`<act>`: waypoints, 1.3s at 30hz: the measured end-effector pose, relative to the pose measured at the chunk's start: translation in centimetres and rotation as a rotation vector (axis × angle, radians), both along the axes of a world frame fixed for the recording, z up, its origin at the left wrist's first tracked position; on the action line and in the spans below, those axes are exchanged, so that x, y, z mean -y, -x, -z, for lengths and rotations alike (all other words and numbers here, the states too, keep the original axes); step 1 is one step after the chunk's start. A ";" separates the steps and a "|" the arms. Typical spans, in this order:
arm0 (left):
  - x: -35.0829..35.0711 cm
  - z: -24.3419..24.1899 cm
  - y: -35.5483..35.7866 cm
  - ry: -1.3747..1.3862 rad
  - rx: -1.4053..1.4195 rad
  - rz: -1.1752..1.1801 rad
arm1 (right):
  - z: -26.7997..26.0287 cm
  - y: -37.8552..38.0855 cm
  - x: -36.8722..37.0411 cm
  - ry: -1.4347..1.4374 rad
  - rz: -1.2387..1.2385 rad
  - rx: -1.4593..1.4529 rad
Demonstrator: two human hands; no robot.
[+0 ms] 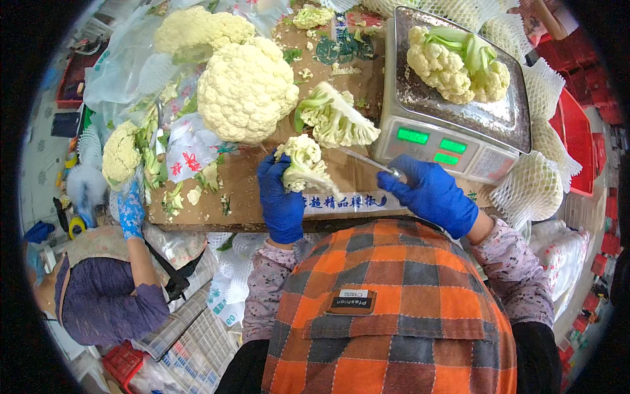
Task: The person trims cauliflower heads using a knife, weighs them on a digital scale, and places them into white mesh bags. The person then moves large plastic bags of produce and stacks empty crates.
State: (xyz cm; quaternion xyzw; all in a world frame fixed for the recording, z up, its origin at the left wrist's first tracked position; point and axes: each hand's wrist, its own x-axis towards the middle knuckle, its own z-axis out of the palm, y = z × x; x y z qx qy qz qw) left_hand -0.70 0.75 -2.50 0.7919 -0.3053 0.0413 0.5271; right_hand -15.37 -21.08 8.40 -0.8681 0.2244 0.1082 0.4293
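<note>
My left hand [281,199], in a blue glove, holds a small cut cauliflower piece [302,162] above the table's near edge. My right hand [428,189], also gloved in blue, is closed on a knife [366,160]; its thin blade points up and left toward the held piece. Just beyond lies another cut cauliflower piece [337,118], its pale inner stalk showing. A large cauliflower head [246,91] rests left of it, with another head [197,32] behind. On the steel pan of a lit digital scale [453,147] sit cauliflower pieces [457,66] with green leaves.
Crumbs and leaf scraps litter the cardboard-covered table [241,192]. Plastic bags [133,69] lie at the left. Net-wrapped heads [531,189] line the scale's right side. A co-worker [108,295] in purple stands at the left, one gloved hand by a cauliflower head [120,152]. Red crates [573,143] stand at right.
</note>
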 end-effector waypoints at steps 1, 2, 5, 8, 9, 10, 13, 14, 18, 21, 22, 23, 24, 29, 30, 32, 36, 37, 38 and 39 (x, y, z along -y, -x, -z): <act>0.1 0.0 0.2 -0.001 -0.035 -0.005 | -0.1 -0.8 -0.4 0.077 0.044 0.153; 0.2 -0.1 0.4 0.006 -0.072 -0.018 | 0.0 -1.9 -0.9 0.156 0.088 0.309; 0.2 -0.4 0.8 -0.005 -0.069 -0.097 | 1.3 -5.6 -1.1 0.291 0.172 0.615; -0.6 -0.8 0.9 -0.043 -0.037 -0.160 | 2.9 -9.1 -1.4 0.348 0.086 0.525; -1.0 -0.9 0.9 -0.058 -0.038 -0.172 | 3.3 -10.1 -1.5 0.367 0.037 0.443; -1.5 -0.9 1.0 -0.067 -0.055 -0.183 | 3.6 -10.9 -1.5 0.415 -0.018 0.429; -2.7 -0.9 1.7 -0.153 0.077 -0.265 | 3.8 -12.3 -1.3 0.507 -0.113 0.420; -3.0 -0.8 1.8 -0.102 0.017 -0.269 | 3.6 -12.4 -1.1 0.502 -0.104 0.443; -3.0 -0.3 2.0 -0.036 -0.122 -0.283 | 1.2 -10.1 0.4 0.312 -0.047 0.540; -2.0 0.3 2.0 0.023 -0.206 -0.250 | -2.2 -6.6 2.0 0.074 0.015 0.552; -1.5 0.5 1.8 0.043 -0.230 -0.235 | -3.4 -5.2 2.7 0.003 0.036 0.550; -0.9 0.6 2.0 0.087 -0.199 -0.196 | -4.7 -3.8 3.5 0.059 0.086 0.502; -0.1 0.8 1.6 0.047 -0.180 -0.168 | -5.9 -2.0 4.2 -0.028 0.192 0.414; 4.0 0.8 0.9 -0.020 -0.295 -0.036 | -10.6 4.9 8.3 -0.226 0.600 0.587; 4.6 0.5 0.8 -0.001 -0.343 0.007 | -11.2 5.6 9.6 -0.185 0.656 0.650; 5.3 -0.4 0.5 -0.079 -0.266 0.056 | -11.7 6.1 12.3 -0.076 0.768 0.824; 5.3 -3.3 0.7 -0.077 -0.017 -0.027 | -9.6 4.8 19.0 0.149 0.926 0.899; 5.3 -4.1 0.8 -0.094 0.000 -0.054 | -8.6 4.3 20.6 0.238 0.908 0.887; 5.3 -4.8 1.1 -0.113 0.017 -0.083 | -7.2 3.5 21.8 0.270 0.888 0.864; 5.3 -5.4 1.3 -0.110 0.039 -0.106 | -5.9 2.3 22.9 0.452 0.850 0.833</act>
